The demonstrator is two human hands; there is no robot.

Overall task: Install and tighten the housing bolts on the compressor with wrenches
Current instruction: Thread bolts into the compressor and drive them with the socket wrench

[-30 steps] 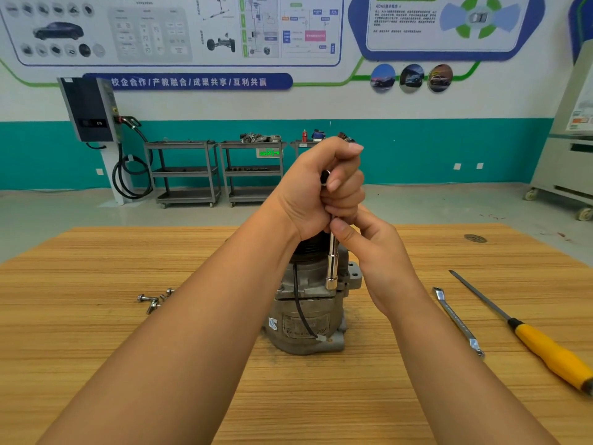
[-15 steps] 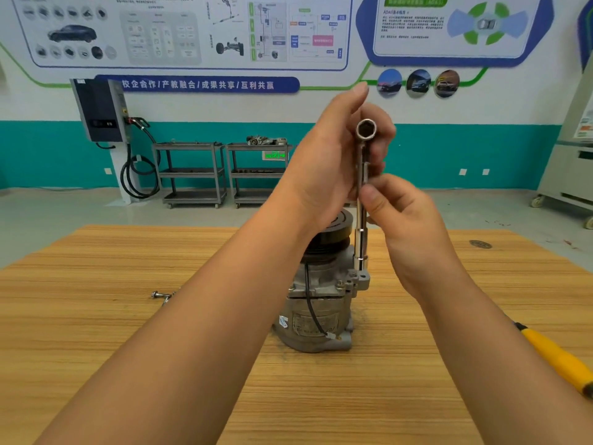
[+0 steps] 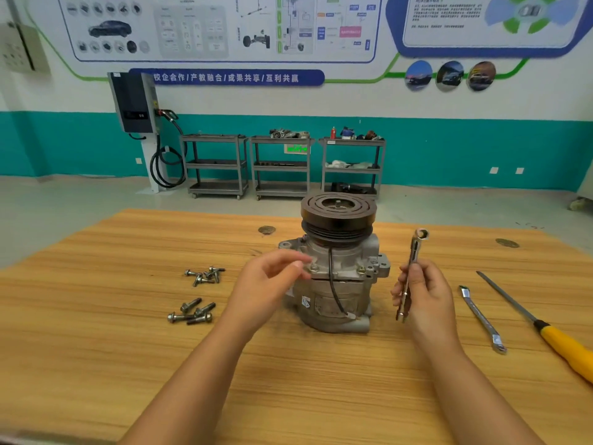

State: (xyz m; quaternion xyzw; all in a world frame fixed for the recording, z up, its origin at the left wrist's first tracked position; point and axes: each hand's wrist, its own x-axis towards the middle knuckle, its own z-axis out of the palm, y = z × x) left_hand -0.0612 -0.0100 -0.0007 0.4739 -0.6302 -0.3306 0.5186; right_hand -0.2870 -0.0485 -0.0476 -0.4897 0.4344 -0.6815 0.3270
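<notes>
A grey compressor point(image 3: 333, 284) with a black pulley on top stands upright mid-table. Two bolt heads point(image 3: 313, 268) sit in its front flange. My right hand point(image 3: 423, 293) grips a chrome L-shaped socket wrench point(image 3: 412, 252) upright, just right of the compressor and clear of it. Its socket end points up. My left hand point(image 3: 269, 281) hovers open at the compressor's left flank, fingers spread near the left bolt head, holding nothing. Loose bolts lie in two heaps to the left, several small ones point(image 3: 205, 275) and several longer ones point(image 3: 192, 312).
A flat wrench point(image 3: 481, 317) and a yellow-handled screwdriver point(image 3: 558, 343) lie on the wooden table point(image 3: 96, 332) to the right. Beyond the table's far edge are three metal carts point(image 3: 282, 165) and a wall charger point(image 3: 134, 101).
Both hands came down from over the compressor. My left hand let go of the wrench and moved to the left flank. My right hand carried the wrench off the bolt to the right.
</notes>
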